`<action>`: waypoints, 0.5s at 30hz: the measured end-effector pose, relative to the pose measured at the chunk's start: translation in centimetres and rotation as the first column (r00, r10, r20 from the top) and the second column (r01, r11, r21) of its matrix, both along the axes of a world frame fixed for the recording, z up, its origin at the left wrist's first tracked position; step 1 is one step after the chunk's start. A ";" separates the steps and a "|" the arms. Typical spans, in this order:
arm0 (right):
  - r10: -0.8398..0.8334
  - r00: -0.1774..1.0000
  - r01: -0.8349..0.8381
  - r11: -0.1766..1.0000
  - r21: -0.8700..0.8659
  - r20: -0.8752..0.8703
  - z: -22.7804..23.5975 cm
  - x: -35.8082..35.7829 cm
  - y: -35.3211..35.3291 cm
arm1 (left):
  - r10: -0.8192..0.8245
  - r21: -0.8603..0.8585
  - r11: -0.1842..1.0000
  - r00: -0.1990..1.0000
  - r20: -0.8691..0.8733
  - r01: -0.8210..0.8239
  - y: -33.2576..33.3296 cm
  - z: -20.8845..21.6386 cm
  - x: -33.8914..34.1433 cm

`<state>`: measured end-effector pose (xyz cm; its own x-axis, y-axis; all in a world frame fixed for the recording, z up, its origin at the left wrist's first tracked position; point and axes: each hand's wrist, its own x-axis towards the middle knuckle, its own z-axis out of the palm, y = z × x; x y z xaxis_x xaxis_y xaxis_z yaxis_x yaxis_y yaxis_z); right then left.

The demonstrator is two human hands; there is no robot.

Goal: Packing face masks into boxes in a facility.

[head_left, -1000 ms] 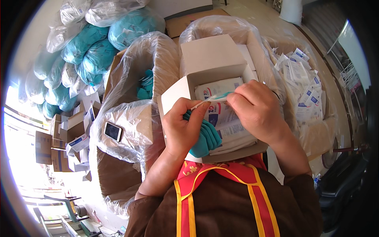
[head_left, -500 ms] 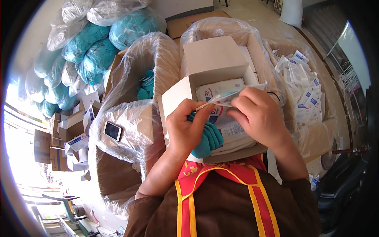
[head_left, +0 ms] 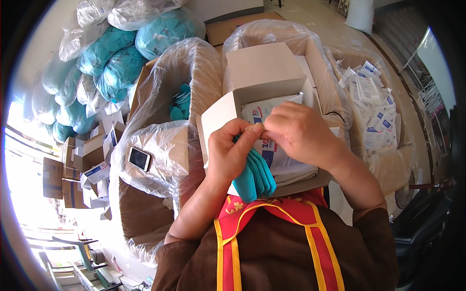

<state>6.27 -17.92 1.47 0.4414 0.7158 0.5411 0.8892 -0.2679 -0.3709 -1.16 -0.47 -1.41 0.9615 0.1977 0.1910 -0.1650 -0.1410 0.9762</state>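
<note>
My left hand (head_left: pixel 227 151) is closed around a fanned stack of teal flat pieces (head_left: pixel 255 177) with rounded ends, which hang below its fingers. Its thumb and forefinger meet the fingertips of my right hand (head_left: pixel 303 132). That right hand is closed in a pinch, and whatever lies between its fingers is hidden. Both hands are above an open cardboard box (head_left: pixel 264 68) holding white printed packets (head_left: pixel 286 162). My right hand and forearm cover part of the box's right side.
At left, a plastic-lined carton (head_left: pixel 196 63) holds loose teal pieces (head_left: pixel 181 103); a phone (head_left: pixel 139 159) rests on its plastic-covered flap. At right, another lined carton contains torn white wrappers (head_left: pixel 371 104). Bags of teal pieces (head_left: pixel 121 68) are piled far left, above small boxes (head_left: pixel 94 148).
My right hand has moved left to meet the left fingertips. The clear-and-white pouch with a teal piece, stretched between my hands before, no longer shows there.
</note>
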 end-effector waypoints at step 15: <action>0.361 0.915 -0.349 0.932 -0.098 0.179 4.1 -6.9 -3.8 | 0.053 -0.311 0.946 0.990 -0.134 -0.093 5.6 -1.5 4.5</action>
